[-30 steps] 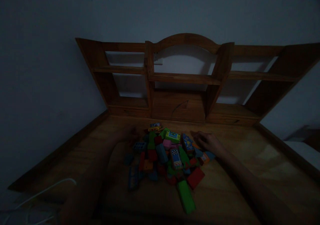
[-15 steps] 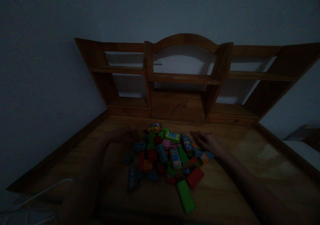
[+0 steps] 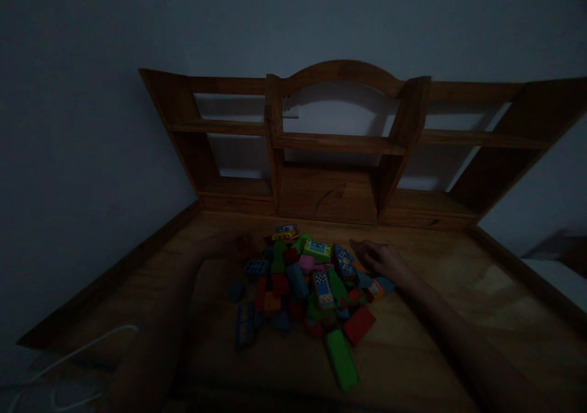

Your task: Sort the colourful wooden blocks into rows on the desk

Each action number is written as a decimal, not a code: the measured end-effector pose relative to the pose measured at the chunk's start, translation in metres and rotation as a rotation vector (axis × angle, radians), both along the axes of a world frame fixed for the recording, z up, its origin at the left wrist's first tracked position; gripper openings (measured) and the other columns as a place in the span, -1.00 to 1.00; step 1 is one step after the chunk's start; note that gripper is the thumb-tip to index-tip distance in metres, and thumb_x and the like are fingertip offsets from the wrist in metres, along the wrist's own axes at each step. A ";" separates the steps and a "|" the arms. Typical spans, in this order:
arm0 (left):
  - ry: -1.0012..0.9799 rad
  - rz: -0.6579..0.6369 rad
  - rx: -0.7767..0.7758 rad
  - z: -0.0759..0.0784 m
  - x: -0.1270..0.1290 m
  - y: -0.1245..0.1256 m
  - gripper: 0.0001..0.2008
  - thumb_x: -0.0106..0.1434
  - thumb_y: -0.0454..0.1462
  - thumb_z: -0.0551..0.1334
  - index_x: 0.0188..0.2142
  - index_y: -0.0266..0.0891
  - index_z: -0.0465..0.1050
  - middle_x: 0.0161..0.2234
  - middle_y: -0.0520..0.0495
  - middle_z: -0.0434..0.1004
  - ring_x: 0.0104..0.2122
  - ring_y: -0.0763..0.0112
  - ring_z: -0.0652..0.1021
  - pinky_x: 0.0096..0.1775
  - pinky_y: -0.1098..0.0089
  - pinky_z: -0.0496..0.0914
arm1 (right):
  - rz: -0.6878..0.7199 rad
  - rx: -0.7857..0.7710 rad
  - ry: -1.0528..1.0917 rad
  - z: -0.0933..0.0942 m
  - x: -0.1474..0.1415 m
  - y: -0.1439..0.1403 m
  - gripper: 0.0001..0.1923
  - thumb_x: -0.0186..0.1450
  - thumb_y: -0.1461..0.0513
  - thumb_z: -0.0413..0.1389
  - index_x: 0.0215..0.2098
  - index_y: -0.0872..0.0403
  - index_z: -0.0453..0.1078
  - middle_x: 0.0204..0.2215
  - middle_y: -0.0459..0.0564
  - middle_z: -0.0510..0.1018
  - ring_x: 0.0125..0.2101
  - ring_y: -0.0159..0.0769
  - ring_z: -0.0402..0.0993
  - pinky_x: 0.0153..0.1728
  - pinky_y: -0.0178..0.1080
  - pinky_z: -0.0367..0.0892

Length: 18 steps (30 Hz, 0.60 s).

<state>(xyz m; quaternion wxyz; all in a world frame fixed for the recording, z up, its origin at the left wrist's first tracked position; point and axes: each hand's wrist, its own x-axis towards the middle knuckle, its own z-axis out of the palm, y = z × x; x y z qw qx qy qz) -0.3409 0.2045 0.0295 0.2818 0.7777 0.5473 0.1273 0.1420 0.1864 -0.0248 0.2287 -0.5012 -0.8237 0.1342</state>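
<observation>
A pile of painted toy blocks lies between my hands on a wooden desk. My right hand [image 3: 381, 259] rests at the pile's right edge, fingers loosely bent and apart, holding nothing visible. Close to it are a blue checkered block [image 3: 345, 263] and an orange-and-blue block [image 3: 376, 288]. My left hand [image 3: 235, 244] lies on the desk at the pile's upper left, its fingers lost in shadow. Below that hand sits a blue block with window panes [image 3: 257, 268]. Nearest me are a long green block [image 3: 342, 359] and a red block [image 3: 359, 325].
Behind the pile stands a wooden shelf unit [image 3: 339, 143] with open compartments, against the wall. A white cable [image 3: 98, 339] runs along the lower left. Raised wooden edging [image 3: 151, 242] borders the desk's left side. The light is very dim.
The view has shifted very slightly and looks a bit darker. Both hands and the blocks stay in the same places.
</observation>
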 end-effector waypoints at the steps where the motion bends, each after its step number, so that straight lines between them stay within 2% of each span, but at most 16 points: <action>1: 0.016 -0.008 -0.017 -0.002 -0.001 0.002 -0.69 0.03 -0.10 0.38 -0.26 -0.19 0.58 -0.29 -0.04 0.65 -0.30 0.23 0.55 -0.23 0.33 0.38 | 0.000 0.003 0.002 0.000 0.000 0.000 -0.72 0.41 0.14 -0.01 -0.11 0.04 0.52 -0.32 0.03 0.68 -0.42 -0.22 0.58 -0.41 -0.29 0.33; 6: 0.038 0.042 -0.010 -0.004 -0.001 0.006 -0.62 0.07 -0.03 0.35 -0.21 -0.22 0.49 -0.25 -0.05 0.60 -0.27 0.29 0.52 -0.22 0.33 0.36 | -0.004 0.007 0.000 -0.002 0.001 0.002 -0.71 0.42 0.13 -0.01 -0.14 0.04 0.52 -0.33 0.03 0.68 -0.40 -0.21 0.58 -0.39 -0.29 0.34; 10: 0.016 0.089 -0.002 -0.005 0.000 0.009 -0.56 0.05 -0.02 0.36 -0.14 -0.21 0.47 -0.18 -0.10 0.59 -0.20 0.19 0.53 -0.21 0.31 0.38 | 0.007 0.002 0.003 -0.001 0.000 0.001 -0.71 0.42 0.13 -0.02 -0.13 0.05 0.51 -0.31 0.04 0.68 -0.38 -0.21 0.59 -0.36 -0.28 0.35; 14: -0.065 0.007 -0.040 -0.004 0.003 0.010 -0.56 0.11 -0.02 0.32 -0.08 -0.18 0.47 -0.13 -0.11 0.60 -0.14 0.14 0.57 -0.13 0.28 0.41 | 0.004 -0.003 0.006 0.002 -0.001 -0.001 -0.69 0.43 0.11 -0.02 -0.12 0.05 0.52 -0.32 0.04 0.68 -0.42 -0.21 0.59 -0.37 -0.27 0.35; 18: -0.143 -0.122 -0.084 0.003 0.010 0.004 -0.55 0.18 -0.04 0.28 0.06 -0.05 0.48 0.05 -0.07 0.58 -0.02 0.17 0.56 0.00 0.26 0.40 | -0.007 0.002 0.009 0.001 -0.001 0.000 -0.69 0.42 0.12 -0.02 -0.11 0.06 0.52 -0.31 0.07 0.69 -0.43 -0.20 0.59 -0.40 -0.27 0.35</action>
